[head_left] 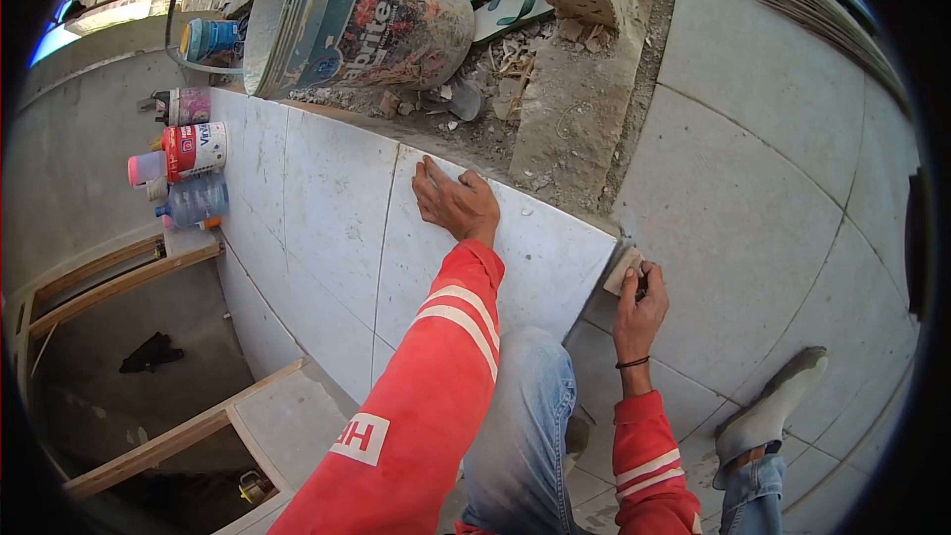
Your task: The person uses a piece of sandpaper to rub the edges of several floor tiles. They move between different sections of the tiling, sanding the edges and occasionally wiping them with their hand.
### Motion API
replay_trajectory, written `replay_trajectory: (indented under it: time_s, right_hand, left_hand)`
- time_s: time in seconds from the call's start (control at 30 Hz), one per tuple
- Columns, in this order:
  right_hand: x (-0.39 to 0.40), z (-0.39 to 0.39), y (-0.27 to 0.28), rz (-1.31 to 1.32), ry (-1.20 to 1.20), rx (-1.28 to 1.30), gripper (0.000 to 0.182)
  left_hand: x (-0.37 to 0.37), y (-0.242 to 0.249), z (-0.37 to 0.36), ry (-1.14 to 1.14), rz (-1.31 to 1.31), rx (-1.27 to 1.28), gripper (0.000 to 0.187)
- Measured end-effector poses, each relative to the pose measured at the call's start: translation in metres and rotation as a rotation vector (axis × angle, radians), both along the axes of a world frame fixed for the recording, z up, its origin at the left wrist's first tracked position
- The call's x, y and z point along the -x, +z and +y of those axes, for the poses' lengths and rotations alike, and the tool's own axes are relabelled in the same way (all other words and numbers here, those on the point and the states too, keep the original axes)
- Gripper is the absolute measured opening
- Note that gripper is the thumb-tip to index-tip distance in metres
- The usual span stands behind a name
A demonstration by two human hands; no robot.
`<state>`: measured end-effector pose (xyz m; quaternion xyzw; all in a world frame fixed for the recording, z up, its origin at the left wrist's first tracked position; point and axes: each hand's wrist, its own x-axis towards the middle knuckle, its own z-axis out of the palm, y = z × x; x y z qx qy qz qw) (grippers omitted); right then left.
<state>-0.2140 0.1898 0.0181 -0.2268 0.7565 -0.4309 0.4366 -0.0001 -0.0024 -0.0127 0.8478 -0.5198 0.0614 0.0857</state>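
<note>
My left hand (456,200) rests on the white tiled top (342,173), its fingers bent and a little apart near the edge along the rubble. Nothing is held in it. At the outer corner of that top, my right hand (642,315) grips a small beige block (622,270) between thumb and fingers. The block sits right at the tile's end edge, just below the corner. What the block is made of does not show clearly. Part of it is hidden by the fingers.
A large paint-stained bucket (396,25) lies on its side beyond the top, near flip-flops (500,0) and rubble. Jars and bottles (196,151) stand at the far left end. Wooden-framed openings (149,451) lie lower left. A broom (812,15) rests on the floor tiles (733,198).
</note>
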Motion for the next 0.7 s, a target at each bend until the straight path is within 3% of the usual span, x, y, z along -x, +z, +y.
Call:
replay_trajectory:
  time_s: [0.13, 0.23, 0.3, 0.37, 0.5, 0.7]
  right_hand:
    - [-0.057, 0.058, -0.005, 0.092, 0.079, 0.03, 0.013]
    - [-0.077, 0.109, 0.002, -0.004, 0.209, -0.054, 0.013]
    - [-0.065, 0.11, 0.008, -0.077, 0.203, -0.077, 0.014]
    - [-0.04, 0.066, 0.006, -0.161, -0.04, -0.082, 0.015]
    - [-0.002, -0.003, -0.016, 0.044, -0.024, 0.015, 0.016]
    - [-0.065, 0.092, -0.002, 0.019, 0.098, 0.021, 0.014]
  left_hand:
    - [0.0, 0.0, 0.0, 0.002, -0.01, 0.001, 0.064]
    - [-0.002, -0.004, 0.001, 0.007, -0.027, -0.002, 0.064]
    - [-0.004, -0.007, -0.002, -0.001, -0.029, 0.004, 0.064]
    - [-0.002, -0.004, 0.001, 0.005, 0.022, -0.01, 0.067]
    - [-0.001, -0.005, 0.003, -0.018, 0.017, -0.003, 0.065]
    - [-0.014, -0.017, 0.001, -0.027, 0.002, 0.011, 0.064]
